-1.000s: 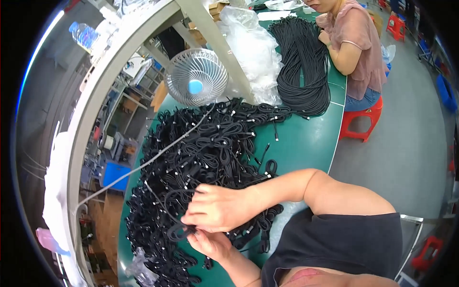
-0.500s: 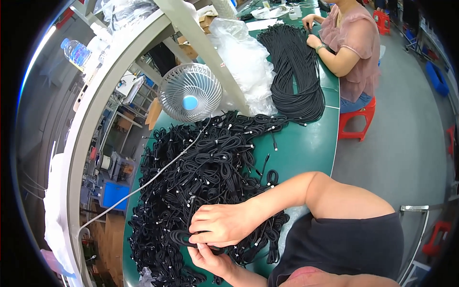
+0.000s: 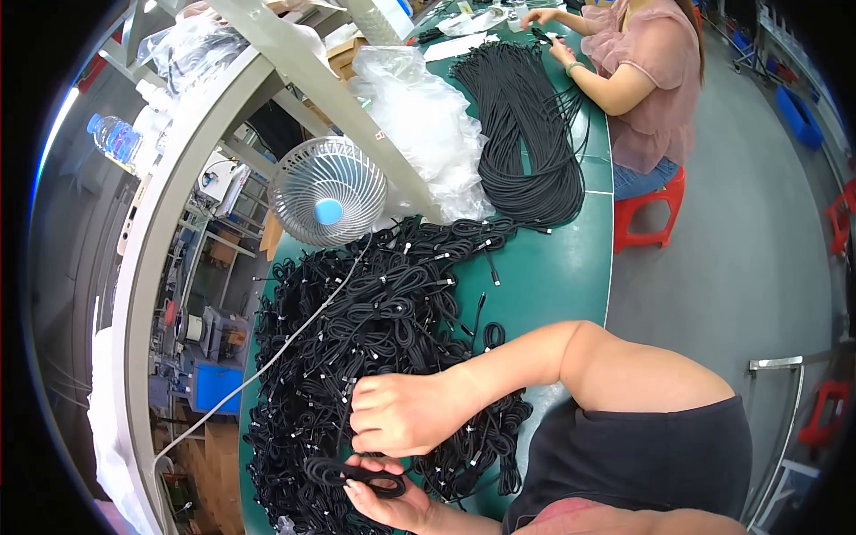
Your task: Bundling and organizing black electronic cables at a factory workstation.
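My left hand [image 3: 390, 506] grips a coiled black cable [image 3: 325, 471] near the front of the table, thumb on top and fingers beneath. The loops of the coil stick out to the left of the fingers. Just above it, my right hand [image 3: 392, 415] is closed with its fingers curled down. What it pinches, if anything, is hidden behind the knuckles. Under and around both hands lies a large heap of bundled black cables [image 3: 303, 357] with small light-coloured plug ends.
A white fan [image 3: 328, 192] stands behind the heap, its pale cord crossing over it. A grey shelf frame [image 3: 152, 259] rises at left. Long black cables [image 3: 535, 134] and clear plastic bags [image 3: 415, 125] lie farther back. A co-worker [image 3: 642, 80] sits at the far right, on a red stool [image 3: 646, 214].
My right hand has come up off the coil and apart from my left, curling closed. The coil now shows more fully in my left hand. The whole view has shifted slightly.
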Demonstrator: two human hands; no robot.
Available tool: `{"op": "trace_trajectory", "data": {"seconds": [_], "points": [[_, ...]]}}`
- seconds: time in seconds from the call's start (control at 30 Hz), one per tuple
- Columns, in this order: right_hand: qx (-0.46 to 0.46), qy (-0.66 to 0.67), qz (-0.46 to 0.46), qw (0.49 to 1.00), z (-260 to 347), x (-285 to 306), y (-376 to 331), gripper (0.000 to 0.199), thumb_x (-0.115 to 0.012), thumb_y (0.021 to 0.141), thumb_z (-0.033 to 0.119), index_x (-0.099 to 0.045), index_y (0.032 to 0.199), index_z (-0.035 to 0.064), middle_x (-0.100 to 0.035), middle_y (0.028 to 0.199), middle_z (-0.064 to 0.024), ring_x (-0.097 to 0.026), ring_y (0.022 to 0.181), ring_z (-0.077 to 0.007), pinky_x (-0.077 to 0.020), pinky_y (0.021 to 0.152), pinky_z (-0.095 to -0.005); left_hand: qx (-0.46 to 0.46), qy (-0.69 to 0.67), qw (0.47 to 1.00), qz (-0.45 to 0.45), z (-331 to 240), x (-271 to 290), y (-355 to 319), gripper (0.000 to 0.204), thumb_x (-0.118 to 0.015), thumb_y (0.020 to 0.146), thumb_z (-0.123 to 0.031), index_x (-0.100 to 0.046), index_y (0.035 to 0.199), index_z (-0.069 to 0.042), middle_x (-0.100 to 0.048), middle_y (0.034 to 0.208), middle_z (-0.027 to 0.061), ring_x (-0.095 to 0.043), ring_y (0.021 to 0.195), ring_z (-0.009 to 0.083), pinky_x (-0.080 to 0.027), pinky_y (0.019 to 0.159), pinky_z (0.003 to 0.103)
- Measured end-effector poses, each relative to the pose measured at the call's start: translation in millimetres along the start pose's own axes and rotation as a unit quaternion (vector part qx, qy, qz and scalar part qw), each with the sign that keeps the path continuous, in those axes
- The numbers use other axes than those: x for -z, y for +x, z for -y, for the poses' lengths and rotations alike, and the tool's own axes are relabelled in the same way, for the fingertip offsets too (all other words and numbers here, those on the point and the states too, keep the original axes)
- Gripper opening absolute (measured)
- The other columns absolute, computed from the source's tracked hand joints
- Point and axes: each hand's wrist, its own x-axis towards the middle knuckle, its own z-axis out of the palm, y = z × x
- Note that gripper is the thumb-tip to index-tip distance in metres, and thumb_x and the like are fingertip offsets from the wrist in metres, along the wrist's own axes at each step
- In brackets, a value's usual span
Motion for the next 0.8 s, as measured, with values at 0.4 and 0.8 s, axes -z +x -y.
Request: {"op": "trace_trajectory", "data": {"seconds": [0.4, 0.8], "points": [[-0.118, -0.072, 0.083, 0.987, -28, 27, -3, 0.011, -0.058, 0.074, 0.011, -0.054, 0.080, 0.0034, -0.055, 0.068, -0.0063, -0.057, 0.068, -0.0235, -0.0434, 0.064, -0.0348, -0.046, -0.284, 0.956, -0.055, -21, 33, 13, 0.033, -0.046, 0.093, -0.019, -0.041, 0.113, 0.007, -0.037, 0.073, 0.0023, -0.030, 0.052, 0.0085, -0.028, 0.049, 0.022], [-0.249, 0.272, 0.040, 0.929, -21, 57, 12, 0.025, -0.062, 0.082, 0.024, -0.062, 0.093, 0.0013, -0.061, 0.093, -0.0148, -0.060, 0.086, -0.0271, -0.0485, 0.072, -0.0357, 0.017, -0.418, 0.901, -0.115, -24, 70, 20, 0.032, -0.052, 0.087, -0.011, -0.043, 0.111, 0.008, -0.038, 0.072, 0.0024, -0.033, 0.054, 0.0103, -0.031, 0.051, 0.023]]}}
